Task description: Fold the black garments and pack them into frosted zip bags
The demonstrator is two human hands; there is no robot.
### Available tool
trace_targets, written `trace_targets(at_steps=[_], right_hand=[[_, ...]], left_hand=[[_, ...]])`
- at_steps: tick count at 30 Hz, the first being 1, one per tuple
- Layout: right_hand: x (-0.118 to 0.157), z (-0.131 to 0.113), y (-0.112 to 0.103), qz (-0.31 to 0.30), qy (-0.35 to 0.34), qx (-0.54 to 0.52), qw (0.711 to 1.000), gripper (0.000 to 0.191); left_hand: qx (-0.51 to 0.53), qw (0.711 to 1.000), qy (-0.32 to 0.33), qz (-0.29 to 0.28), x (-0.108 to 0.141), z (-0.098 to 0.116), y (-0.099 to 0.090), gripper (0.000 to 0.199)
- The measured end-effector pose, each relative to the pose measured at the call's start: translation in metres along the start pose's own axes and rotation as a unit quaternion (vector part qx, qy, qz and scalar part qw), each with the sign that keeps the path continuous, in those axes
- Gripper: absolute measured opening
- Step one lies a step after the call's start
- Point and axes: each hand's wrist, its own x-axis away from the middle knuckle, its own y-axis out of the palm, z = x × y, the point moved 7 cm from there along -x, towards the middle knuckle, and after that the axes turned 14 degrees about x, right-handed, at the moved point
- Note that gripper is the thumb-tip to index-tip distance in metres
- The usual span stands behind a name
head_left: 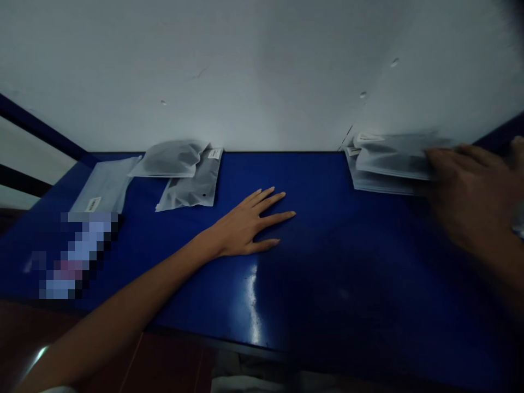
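My left hand (249,224) lies palm down on the blue tabletop (319,262), fingers spread, holding nothing. At the right, my right hand (478,191) is smeared by motion beside a stack of frosted plastic bags (393,158) with white labels; its fingertips overlap the stack's right end, and whether they grip it is unclear. Two more frosted bags, an upper one (172,158) and a lower one with a label (196,183), overlap behind and left of my left hand.
Another labelled frosted bag (106,183) lies farther left. In front of it is a pixelated object (82,256). A pale wall (262,76) rises along the table's back edge. Something shiny, partly cut off, shows at the far right edge.
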Motion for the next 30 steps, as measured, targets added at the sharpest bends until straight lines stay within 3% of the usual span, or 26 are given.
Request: trace_targets(at_steps=[3, 5, 11, 17, 20, 23, 30], right_hand=[[0.001, 0.005, 0.013, -0.087, 0.070, 0.123, 0.986, 0.053], [0.000, 0.002, 0.018, -0.111, 0.092, 0.167, 0.975, 0.052], [-0.011, -0.021, 0.016, -0.125, 0.140, 0.109, 0.976, 0.079], [-0.024, -0.113, 0.008, -0.123, -0.010, -0.006, 0.992, 0.075], [-0.012, -0.149, 0.018, -0.195, -0.076, -0.103, 0.972, 0.067], [-0.002, -0.156, 0.025, -0.243, -0.086, -0.129, 0.957, 0.063], [-0.001, -0.151, 0.028, -0.254, -0.090, -0.120, 0.956, 0.062]], left_hand=[[-0.006, 1.000, 0.002, -0.003, 0.000, -0.001, 0.001, 0.067], [-0.007, 1.000, 0.003, -0.003, 0.000, -0.002, 0.001, 0.067], [-0.002, 1.000, -0.002, -0.002, 0.001, -0.002, 0.001, 0.067], [-0.018, 1.000, -0.007, -0.012, 0.000, -0.001, 0.001, 0.067], [-0.029, 0.999, -0.013, -0.017, -0.001, 0.000, 0.002, 0.067], [-0.031, 0.999, -0.014, -0.019, -0.001, 0.000, 0.002, 0.067], [-0.017, 1.000, -0.016, -0.010, -0.001, 0.000, 0.001, 0.066]])
